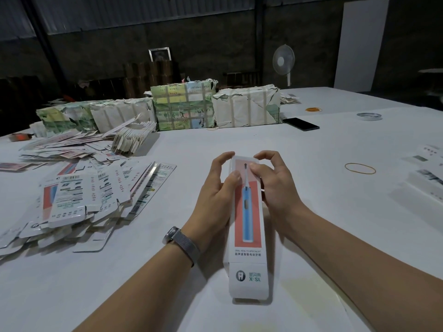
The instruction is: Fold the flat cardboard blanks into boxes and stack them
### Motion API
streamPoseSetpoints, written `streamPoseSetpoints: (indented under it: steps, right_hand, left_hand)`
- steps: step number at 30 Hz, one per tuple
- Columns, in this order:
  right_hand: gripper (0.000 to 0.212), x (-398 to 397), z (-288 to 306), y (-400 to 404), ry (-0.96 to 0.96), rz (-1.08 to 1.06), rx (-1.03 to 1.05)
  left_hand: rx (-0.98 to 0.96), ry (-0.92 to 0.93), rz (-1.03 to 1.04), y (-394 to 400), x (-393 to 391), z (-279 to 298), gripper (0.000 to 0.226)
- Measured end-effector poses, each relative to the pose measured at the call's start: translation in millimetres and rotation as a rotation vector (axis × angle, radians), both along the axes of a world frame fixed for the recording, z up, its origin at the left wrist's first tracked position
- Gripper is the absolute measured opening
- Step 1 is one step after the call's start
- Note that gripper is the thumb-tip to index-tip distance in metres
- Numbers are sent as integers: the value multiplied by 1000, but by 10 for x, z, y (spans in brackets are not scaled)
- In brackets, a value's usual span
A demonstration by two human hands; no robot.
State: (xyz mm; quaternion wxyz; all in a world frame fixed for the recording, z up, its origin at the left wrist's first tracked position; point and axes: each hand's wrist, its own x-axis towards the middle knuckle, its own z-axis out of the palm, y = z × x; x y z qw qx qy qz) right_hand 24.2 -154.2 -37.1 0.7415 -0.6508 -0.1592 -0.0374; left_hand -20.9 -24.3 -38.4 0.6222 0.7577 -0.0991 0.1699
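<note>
Two hands, left [217,192] and right [275,188], clasp one long box [248,224].

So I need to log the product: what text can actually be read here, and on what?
"X-SL": on the white lower end of the toothbrush box, beside a tooth logo.
Small English line and row of Chinese characters under the toothbrush picture: too small to read surely.
Barcodes and print on the flat blanks: too blurred.
Wrapped bundles: unreadable.

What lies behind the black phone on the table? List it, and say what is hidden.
Behind the black phone stands a taped, paper-wrapped bundle; beyond it, a white fan. The bundle's contents are hidden by wrapping.
</note>
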Motion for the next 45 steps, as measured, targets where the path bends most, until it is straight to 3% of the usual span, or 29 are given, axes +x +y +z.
streamPoseSetpoints:
  steps: [11, 13, 17, 20, 24, 29, 31, 36, 40, 45]
  right_hand:
    - [5, -1, 41, -22, 29, 46, -28]
    - [13, -22, 70, -32, -27, 6, -197]
    - [56, -113, 205, -66, -257, -23, -667]
    - [74, -211, 345, -54, -430, -11, -995]
    - [68, -303, 399, -182, -474, -131, -1079]
    - [68, -420, 525, -925, -413, -308, -1094]
    - [61, -421, 630, -1347, -357, -414, -1217]
    - [29, -351, 915, -2382, -131, -658, -1568]
    - [37, -283, 1028, -2916, -23, -742, -1681]
    - [44, -154, 903, -3163, -69, -798, -1810]
  left_hand:
    - [-29, 13, 55, 47, 40, -5, 21]
    - [-27, 16, 93, 47, 55, -16, 19]
    - [-28, -3, 203, 107, 96, -13, 21]
    - [-102, 40, 174, 172, 112, 13, 26]
    - [-137, 96, 16, 147, 101, 33, 26]
    - [-9, 77, -4, 80, 114, 16, 31]
    - [52, 50, -30, 65, 101, 5, 36]
    - [167, 26, -68, 70, 74, -47, 24]
    - [213, 64, -85, 65, 64, -94, 39]
    - [270, 88, -63, 111, 89, -159, 51]
